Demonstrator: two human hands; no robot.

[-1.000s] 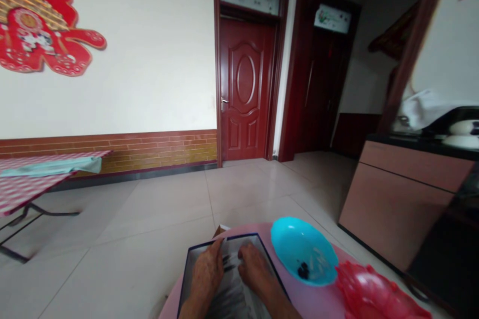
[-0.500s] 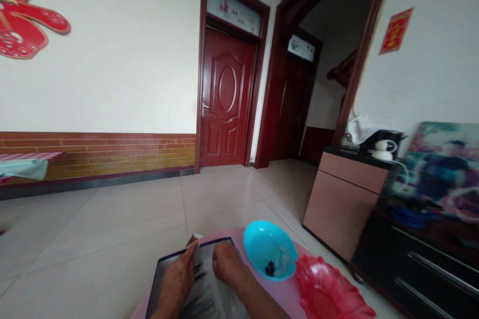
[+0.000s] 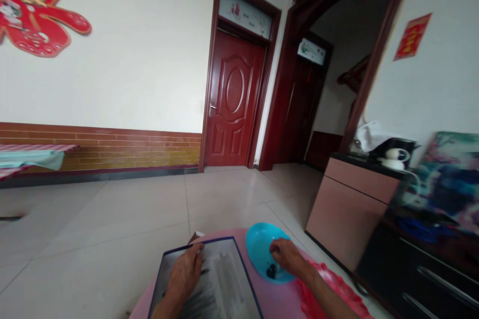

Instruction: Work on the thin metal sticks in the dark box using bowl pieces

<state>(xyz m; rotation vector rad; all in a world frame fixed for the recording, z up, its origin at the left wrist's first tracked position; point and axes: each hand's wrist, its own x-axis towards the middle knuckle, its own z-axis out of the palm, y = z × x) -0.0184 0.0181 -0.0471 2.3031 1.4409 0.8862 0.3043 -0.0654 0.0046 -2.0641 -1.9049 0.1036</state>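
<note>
Right hand point(image 3: 285, 255) has crossed from shallow box point(image 3: 235, 254) to blue bowl point(image 3: 258, 246), leaving box to one hand. Left hand point(image 3: 185, 271): curled at box's far end, hold unclear. Box on pink table point(image 3: 269, 301), beside bowl. Right hand: fingers bunched over bowl, hold unclear.

Soft light; archway point(image 3: 275, 109) dim; faint glare on floor point(image 3: 232, 199) (edges blurred).

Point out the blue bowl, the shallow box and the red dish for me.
Blue bowl point(image 3: 255, 248): head view, bare inner wall, left side.
Shallow box point(image 3: 220, 246): head view, inside of its far wall.
Red dish point(image 3: 340, 283): head view, exposed part toward the rim.
</note>
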